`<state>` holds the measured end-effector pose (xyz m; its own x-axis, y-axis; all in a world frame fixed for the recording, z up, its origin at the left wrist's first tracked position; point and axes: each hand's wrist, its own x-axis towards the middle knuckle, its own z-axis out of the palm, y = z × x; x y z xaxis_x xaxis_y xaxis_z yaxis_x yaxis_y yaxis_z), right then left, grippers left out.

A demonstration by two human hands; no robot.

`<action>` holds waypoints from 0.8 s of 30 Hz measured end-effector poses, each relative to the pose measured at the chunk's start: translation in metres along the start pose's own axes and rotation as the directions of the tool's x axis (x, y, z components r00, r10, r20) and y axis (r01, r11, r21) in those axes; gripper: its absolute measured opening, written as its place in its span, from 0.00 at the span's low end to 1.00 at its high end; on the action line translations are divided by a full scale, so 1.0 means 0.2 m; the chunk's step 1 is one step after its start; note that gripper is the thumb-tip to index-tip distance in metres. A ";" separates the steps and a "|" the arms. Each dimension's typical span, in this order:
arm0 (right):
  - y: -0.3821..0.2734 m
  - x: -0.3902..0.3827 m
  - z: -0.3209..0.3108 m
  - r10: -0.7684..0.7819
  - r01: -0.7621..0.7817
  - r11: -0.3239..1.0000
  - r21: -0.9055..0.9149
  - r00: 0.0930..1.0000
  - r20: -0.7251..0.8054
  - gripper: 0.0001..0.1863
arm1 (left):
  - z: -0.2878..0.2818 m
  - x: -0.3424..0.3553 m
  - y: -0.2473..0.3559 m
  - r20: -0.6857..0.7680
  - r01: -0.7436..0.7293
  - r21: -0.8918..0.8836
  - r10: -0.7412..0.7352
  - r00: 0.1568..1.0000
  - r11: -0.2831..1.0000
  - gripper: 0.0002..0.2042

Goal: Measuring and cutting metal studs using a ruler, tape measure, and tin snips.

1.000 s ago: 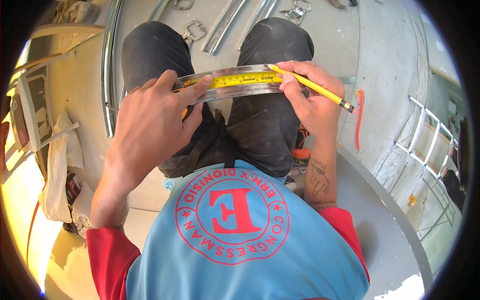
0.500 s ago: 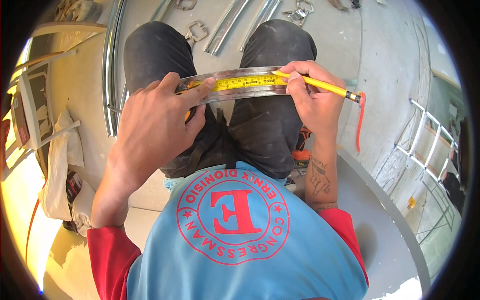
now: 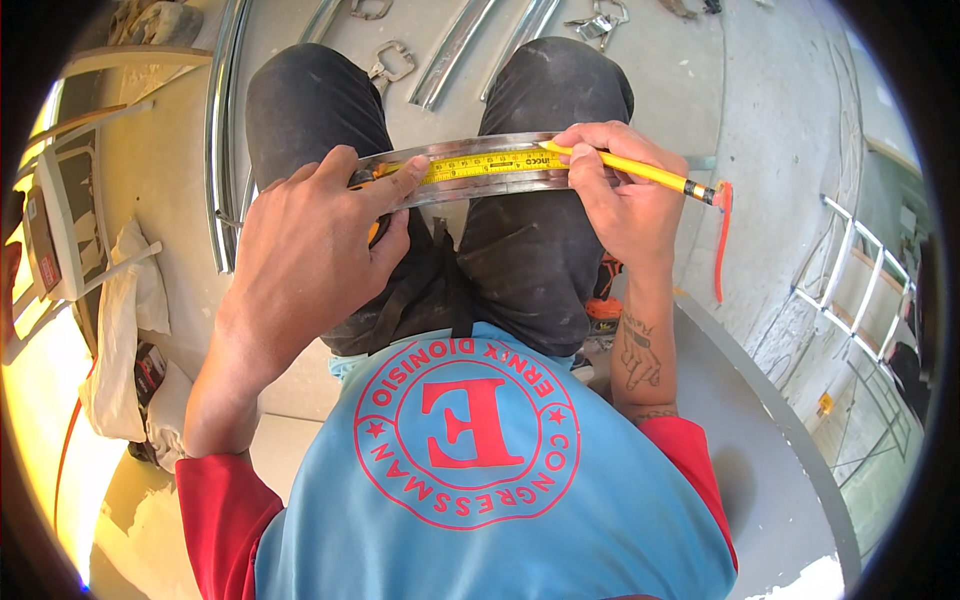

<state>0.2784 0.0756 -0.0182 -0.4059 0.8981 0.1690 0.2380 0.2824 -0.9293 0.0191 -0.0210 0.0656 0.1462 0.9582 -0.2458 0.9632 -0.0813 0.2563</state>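
Head view, from above: metal channel (image 3: 455, 189) held crosswise over both thighs, with yellow tape blade (image 3: 490, 163) lying lengthwise between its two raised edges. Both long edges exposed from hand to hand; both ends covered by the fingers. Left hand (image 3: 318, 225) closed around tape case (image 3: 377, 230), index finger extended onto the blade, thumb below; remaining fingers partly hidden, their exact hold impossible to tell. Right hand (image 3: 635, 195) pinched shut on yellow pencil (image 3: 645, 172) between thumb and forefinger, point at the channel's far edge, eraser end outward; contact of the other fingers with the channel not distinguishable. Room beyond the far edge, between the raised knees, opening onto grey floor (image 3: 680, 90); wider stretch of floor to the right of the pencil, crossed by red strap (image 3: 722, 250) near the eraser end. Dark trousers (image 3: 320, 110) directly beneath and to either side of the channel, limiting downward movement. Farther out: long metal profile (image 3: 217, 140) beside the left knee, locking clamp (image 3: 393, 62) beyond the knees, orange-and-black tool (image 3: 603, 309) near the right forearm, white ladder-like frame (image 3: 870, 275) well apart at far right.
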 end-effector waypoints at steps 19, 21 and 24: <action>0.02 0.01 0.02 -0.001 0.003 0.999 0.048 0.999 -0.051 0.03 | -0.01 0.01 0.00 0.039 0.013 -0.014 -0.012 0.999 1.000 0.21; 0.02 0.01 0.02 0.014 -0.011 0.999 0.053 0.998 -0.056 0.03 | -0.01 0.01 -0.01 0.082 0.027 -0.007 -0.026 0.996 1.000 0.22; 0.02 0.01 0.03 0.035 -0.031 0.998 0.060 0.998 -0.058 0.02 | -0.01 0.01 -0.01 0.074 0.023 -0.016 -0.022 0.997 1.000 0.22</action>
<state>0.2738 0.0764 -0.0236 -0.3459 0.9253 0.1553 0.1975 0.2336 -0.9520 0.0165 -0.0176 0.0662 0.1415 0.9367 -0.3201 0.9626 -0.0547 0.2654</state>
